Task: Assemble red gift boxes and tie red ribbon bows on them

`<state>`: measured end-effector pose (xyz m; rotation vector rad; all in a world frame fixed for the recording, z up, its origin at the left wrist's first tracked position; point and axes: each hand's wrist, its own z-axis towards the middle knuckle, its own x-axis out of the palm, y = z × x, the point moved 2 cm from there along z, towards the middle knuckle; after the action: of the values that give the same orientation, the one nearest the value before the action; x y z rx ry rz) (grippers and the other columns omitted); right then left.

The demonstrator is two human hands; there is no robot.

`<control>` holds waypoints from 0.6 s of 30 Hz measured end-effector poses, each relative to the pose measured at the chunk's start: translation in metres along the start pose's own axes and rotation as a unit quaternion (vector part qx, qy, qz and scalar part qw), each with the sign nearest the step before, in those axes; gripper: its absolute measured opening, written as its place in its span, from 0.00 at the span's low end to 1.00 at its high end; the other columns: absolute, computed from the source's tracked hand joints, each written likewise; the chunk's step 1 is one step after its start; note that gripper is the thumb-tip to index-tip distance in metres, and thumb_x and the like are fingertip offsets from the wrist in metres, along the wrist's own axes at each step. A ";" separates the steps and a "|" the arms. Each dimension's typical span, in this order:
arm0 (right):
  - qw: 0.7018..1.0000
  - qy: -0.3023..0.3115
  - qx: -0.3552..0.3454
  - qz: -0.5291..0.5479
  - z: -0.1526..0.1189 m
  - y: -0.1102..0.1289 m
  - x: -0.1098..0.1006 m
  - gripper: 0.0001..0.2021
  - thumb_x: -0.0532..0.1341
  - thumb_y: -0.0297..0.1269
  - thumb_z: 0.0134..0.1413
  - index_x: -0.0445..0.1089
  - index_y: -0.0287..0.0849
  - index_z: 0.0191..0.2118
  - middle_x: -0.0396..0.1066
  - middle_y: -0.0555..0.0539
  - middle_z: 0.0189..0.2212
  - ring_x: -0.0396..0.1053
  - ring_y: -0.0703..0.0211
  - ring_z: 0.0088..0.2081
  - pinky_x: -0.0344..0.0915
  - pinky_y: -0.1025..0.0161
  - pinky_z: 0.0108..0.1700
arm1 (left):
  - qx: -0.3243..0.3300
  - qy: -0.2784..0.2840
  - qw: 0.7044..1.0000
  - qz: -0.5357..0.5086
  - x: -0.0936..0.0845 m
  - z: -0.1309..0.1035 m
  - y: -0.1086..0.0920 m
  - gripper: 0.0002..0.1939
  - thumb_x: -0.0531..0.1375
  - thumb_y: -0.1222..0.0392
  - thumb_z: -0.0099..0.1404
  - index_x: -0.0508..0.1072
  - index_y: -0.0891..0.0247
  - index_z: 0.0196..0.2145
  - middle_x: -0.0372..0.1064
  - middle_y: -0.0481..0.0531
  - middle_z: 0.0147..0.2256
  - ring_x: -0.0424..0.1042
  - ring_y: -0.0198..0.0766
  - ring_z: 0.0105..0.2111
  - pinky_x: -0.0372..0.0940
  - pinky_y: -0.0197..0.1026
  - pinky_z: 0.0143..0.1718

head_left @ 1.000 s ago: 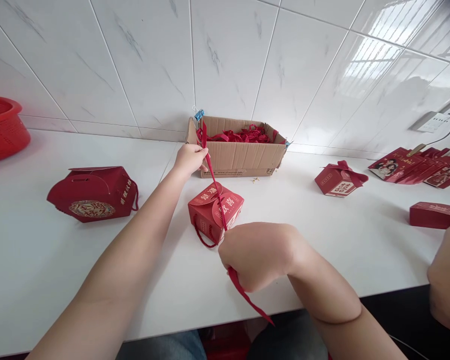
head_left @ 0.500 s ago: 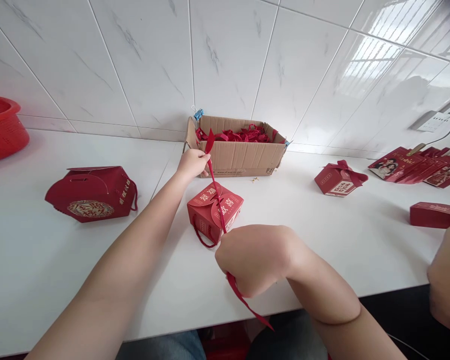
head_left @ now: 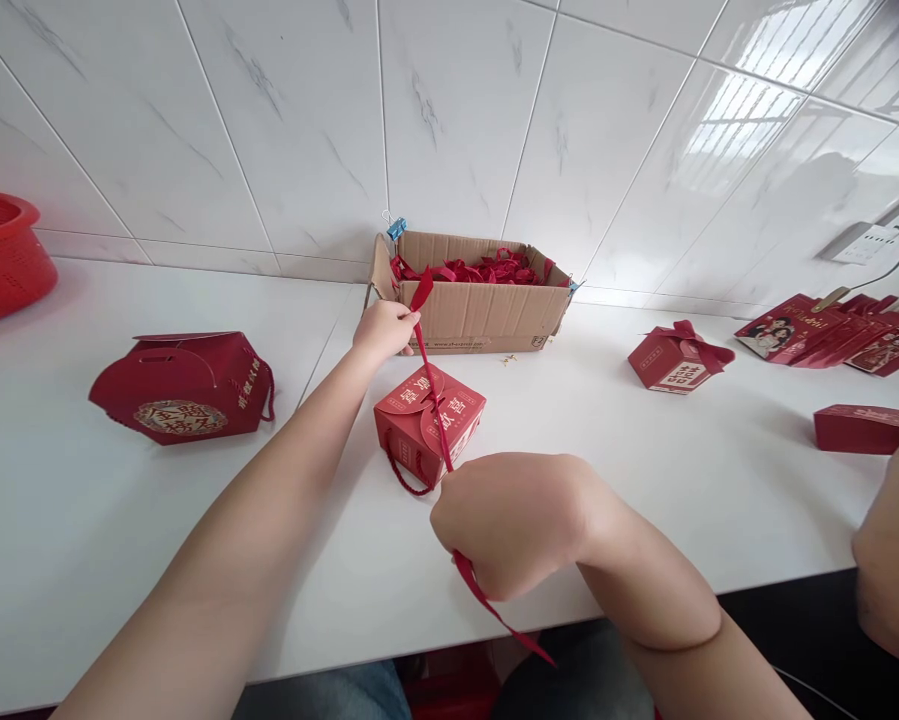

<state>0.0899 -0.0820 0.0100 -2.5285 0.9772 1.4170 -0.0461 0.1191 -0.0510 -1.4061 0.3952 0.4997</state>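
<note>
A red ribbon (head_left: 433,395) stretches between my two hands, over a small red gift box (head_left: 410,420) with pale lettering and a cord handle. My left hand (head_left: 386,328) pinches the ribbon near its far end, beside the front wall of the cardboard box. Closer to me, my right hand (head_left: 509,520) is closed in a fist around the ribbon, and the loose end hangs out below it past the table edge. The gift box rests on the white table between my hands. Whether the ribbon touches its top, I cannot tell.
A cardboard box (head_left: 486,318) of red ribbons stands against the tiled wall. At left are a larger red box (head_left: 183,390) and a red basket (head_left: 6,265). Rightward sit a bow-tied box (head_left: 678,357), flat red cards (head_left: 801,330), another red box (head_left: 861,428) and another person's arm (head_left: 895,550).
My hands and the ribbon have barely moved; the ribbon's loose end has shifted slightly right. The red box at the far right has moved slightly left.
</note>
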 end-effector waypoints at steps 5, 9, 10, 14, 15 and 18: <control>1.000 -0.004 -0.001 -0.005 -0.001 0.000 -0.001 0.17 0.60 0.26 0.36 0.49 0.42 0.12 0.54 0.53 0.10 0.51 0.66 0.15 0.43 0.65 0.14 | 0.007 0.000 1.000 0.019 -0.001 -0.001 -0.002 0.12 0.60 0.56 0.60 0.71 0.62 0.22 0.75 0.51 0.27 0.69 0.33 0.14 0.62 0.37 0.24; 1.000 -0.013 -0.011 -0.018 -0.002 0.001 0.000 0.18 0.60 0.27 0.38 0.49 0.42 0.12 0.53 0.53 0.10 0.51 0.66 0.15 0.44 0.64 0.14 | 0.009 0.000 0.999 0.042 -0.001 -0.001 -0.002 0.12 0.57 0.56 0.62 0.71 0.63 0.23 0.75 0.51 0.28 0.70 0.34 0.15 0.62 0.37 0.24; 1.000 -0.014 -0.013 -0.022 -0.002 0.002 0.000 0.18 0.60 0.27 0.38 0.49 0.42 0.12 0.53 0.53 0.10 0.52 0.66 0.15 0.44 0.64 0.14 | 0.008 0.001 0.999 0.048 -0.001 -0.001 -0.003 0.12 0.57 0.56 0.62 0.71 0.63 0.23 0.75 0.52 0.28 0.70 0.34 0.16 0.62 0.37 0.24; 0.999 -0.008 -0.019 -0.036 -0.001 0.003 0.002 0.16 0.60 0.27 0.39 0.51 0.42 0.12 0.55 0.52 0.11 0.53 0.65 0.15 0.46 0.64 0.15 | 0.005 0.010 0.998 0.069 -0.001 -0.001 -0.003 0.12 0.55 0.56 0.63 0.71 0.63 0.25 0.76 0.52 0.31 0.71 0.33 0.17 0.62 0.35 0.25; 0.999 -0.006 -0.018 -0.037 0.000 0.003 0.002 0.16 0.60 0.27 0.39 0.52 0.42 0.12 0.55 0.52 0.11 0.54 0.65 0.15 0.46 0.64 0.15 | 0.004 0.012 0.997 0.073 -0.001 -0.002 -0.003 0.12 0.55 0.56 0.63 0.71 0.63 0.26 0.77 0.52 0.31 0.72 0.33 0.18 0.63 0.35 0.25; 0.999 -0.006 -0.013 -0.034 0.000 0.003 0.002 0.15 0.59 0.27 0.39 0.52 0.42 0.13 0.54 0.52 0.11 0.52 0.66 0.15 0.46 0.65 0.15 | 0.003 0.016 0.996 0.085 -0.001 -0.003 -0.004 0.11 0.54 0.56 0.64 0.72 0.64 0.28 0.77 0.51 0.34 0.73 0.33 0.19 0.63 0.35 0.26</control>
<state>0.0893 -0.0852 0.0088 -2.5414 0.8691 1.4334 -0.0443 0.1159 -0.0473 -1.3822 0.5454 0.6148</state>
